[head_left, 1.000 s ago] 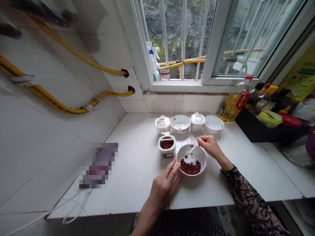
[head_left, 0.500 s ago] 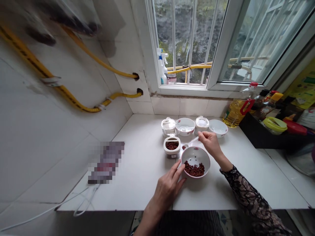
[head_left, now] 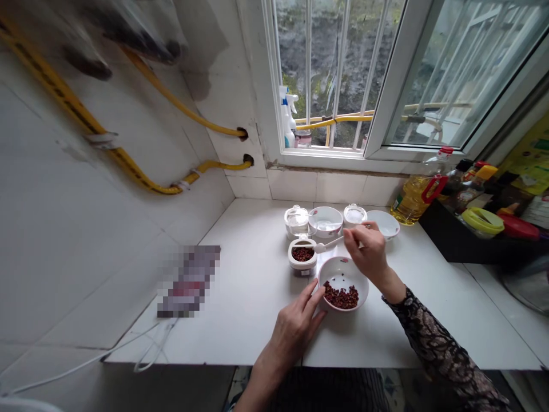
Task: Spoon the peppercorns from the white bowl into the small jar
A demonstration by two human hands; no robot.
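A white bowl (head_left: pixel 342 266) with a pink rim holds dark red dried bits, mostly in its lower half. My left hand (head_left: pixel 295 320) grips its left side, fingers at the rim and thumb lower down. Pinched in my right hand (head_left: pixel 366 249) is the handle of a small white spoon (head_left: pixel 320 248). The spoon's head is beside the right edge of an open jar (head_left: pixel 302 269) of the same red bits, above and left of the bowl. No red bits can be made out on the spoon.
Behind stand a lidded jar (head_left: pixel 295 220), an empty-looking bowl (head_left: pixel 325 220), a jar of white contents (head_left: pixel 354 214) and another bowl (head_left: pixel 387 223). An oil bottle (head_left: pixel 412 194) and a black box (head_left: pixel 441 234) of bottles are at the right. A blurred-out object (head_left: pixel 189 283) lies left.
My right hand has turned, and the spoon has risen slightly, its head now nearer the open jar. Red bits seen at the spoon's head before no longer show. My left hand keeps its place on the bowl.
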